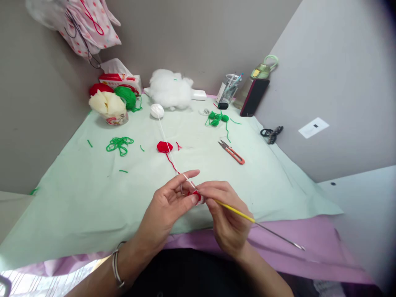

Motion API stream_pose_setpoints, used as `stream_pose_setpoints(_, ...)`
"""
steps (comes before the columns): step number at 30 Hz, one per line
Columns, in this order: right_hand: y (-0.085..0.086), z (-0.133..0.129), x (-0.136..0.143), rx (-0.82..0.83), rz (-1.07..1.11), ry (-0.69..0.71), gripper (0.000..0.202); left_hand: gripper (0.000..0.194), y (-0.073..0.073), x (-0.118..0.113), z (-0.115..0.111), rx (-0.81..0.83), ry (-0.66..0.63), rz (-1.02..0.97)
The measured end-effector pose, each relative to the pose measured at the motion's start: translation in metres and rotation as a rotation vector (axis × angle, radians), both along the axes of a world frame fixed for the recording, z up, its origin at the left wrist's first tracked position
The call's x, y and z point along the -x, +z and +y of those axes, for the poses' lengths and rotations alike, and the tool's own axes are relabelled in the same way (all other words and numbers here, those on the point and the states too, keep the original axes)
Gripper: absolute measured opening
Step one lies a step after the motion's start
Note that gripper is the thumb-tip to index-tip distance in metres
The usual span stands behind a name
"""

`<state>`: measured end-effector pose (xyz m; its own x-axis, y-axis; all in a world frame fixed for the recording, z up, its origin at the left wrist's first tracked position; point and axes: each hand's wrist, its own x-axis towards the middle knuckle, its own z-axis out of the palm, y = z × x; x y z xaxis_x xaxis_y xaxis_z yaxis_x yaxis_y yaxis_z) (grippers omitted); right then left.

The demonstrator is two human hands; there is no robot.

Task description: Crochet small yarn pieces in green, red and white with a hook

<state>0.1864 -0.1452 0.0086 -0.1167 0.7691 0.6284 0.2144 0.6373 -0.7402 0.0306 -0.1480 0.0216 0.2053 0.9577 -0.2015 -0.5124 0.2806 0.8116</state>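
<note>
My left hand [170, 204] pinches a small red and white crochet piece [198, 197] between thumb and fingers, its index finger stretched out. White yarn [165, 136] runs over that finger from a white yarn ball [157, 111] farther back. In my right hand [230, 214] is a crochet hook [238, 211] with a yellow grip, its far end pointing down to the right. The working tip meets the piece, partly covered by my fingers. A red strand leads from near my left hand to a flat red crocheted piece [164, 147].
Orange thread snips [232, 152] lie at right, below green crocheted pieces [219, 119]. Loose green yarn [120, 145] is at left, near a tub [116, 117]. White stuffing [170, 88], a tissue box [123, 80], a clear cup [228, 90], a bottle [247, 88] and a phone [255, 97] stand behind.
</note>
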Motion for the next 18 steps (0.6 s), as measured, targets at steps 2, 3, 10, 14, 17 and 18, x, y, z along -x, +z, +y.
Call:
stream_pose_setpoints(2,-0.004,-0.003,-0.001,-0.114,-0.123,-0.058,0.043,0.042,-0.001,-0.002,0.000,0.019,0.025,-0.016)
stream_pose_setpoints(3,-0.006,-0.004,-0.002,-0.172,-0.187,-0.079,0.046,0.044,-0.001,-0.002,0.000,0.056,0.019,-0.049)
stream_pose_setpoints(10,-0.002,0.003,0.001,0.139,0.296,-0.055,0.027,0.034,-0.002,0.003,0.009,0.200,-0.053,-0.184)
stream_pose_setpoints(14,-0.001,0.006,0.005,0.281,0.379,0.104,0.018,0.032,-0.005,0.004,0.006,0.045,-0.024,-0.029)
stream_pose_setpoints(17,-0.003,0.007,0.003,0.304,0.348,0.085,0.016,0.038,-0.006,0.004,0.002,-0.013,-0.047,0.031)
stream_pose_setpoints(18,-0.004,0.007,0.002,0.327,0.376,0.087,0.016,0.040,-0.006,0.005,0.002,-0.019,-0.050,0.040)
